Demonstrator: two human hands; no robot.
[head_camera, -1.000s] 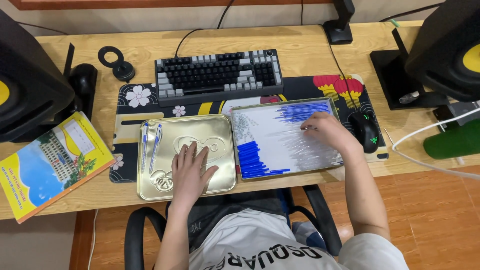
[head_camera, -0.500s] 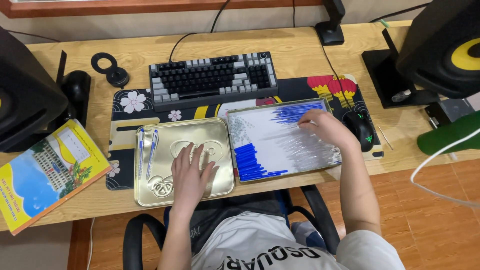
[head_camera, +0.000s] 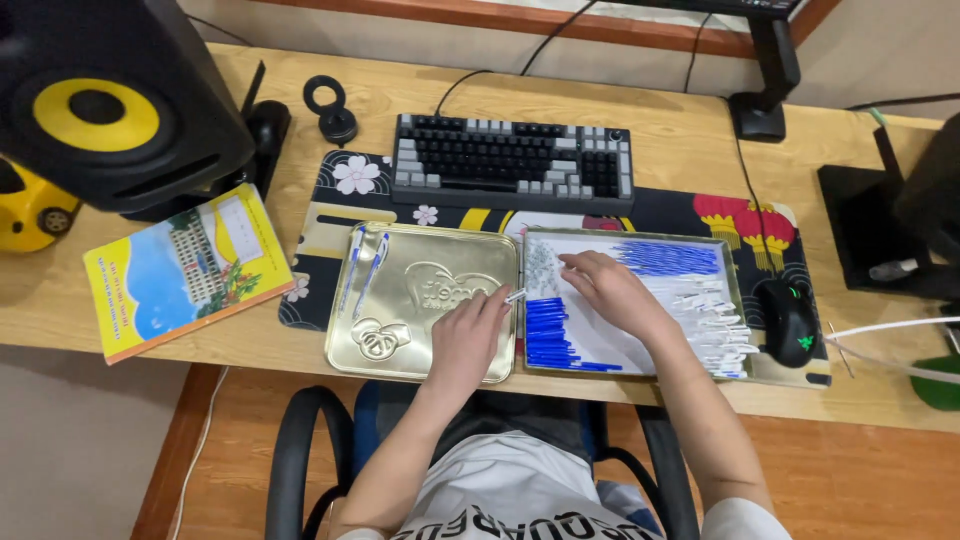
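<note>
— Pinched in the left hand (head_camera: 466, 335), its grip closed on a small white pen piece (head_camera: 515, 296), right at the gold embossed metal lid's (head_camera: 400, 330) right edge.

— And the right hand (head_camera: 612, 292)?

— Fingers spread flat, holding nothing, on the shallow metal tray (head_camera: 735, 300) of blue and white pen parts. Both tins touch near the wooden counter's (head_camera: 660, 160) front edge; keyboard (head_camera: 512, 160) behind, black mouse (head_camera: 790, 322) just beside the tray.

Under the left hand (head_camera: 464, 340) lies a shiny gold metal lid (head_camera: 400, 300) embossed with a heart. Beneath the right hand (head_camera: 610, 292) a gold rectangular tin tray (head_camera: 735, 300) holds blue and white pen parts (head_camera: 665, 258). Beyond both, a black-and-grey keyboard (head_camera: 512, 160) tops a black desk mat with white blossoms and red lanterns (head_camera: 345, 180).
</note>
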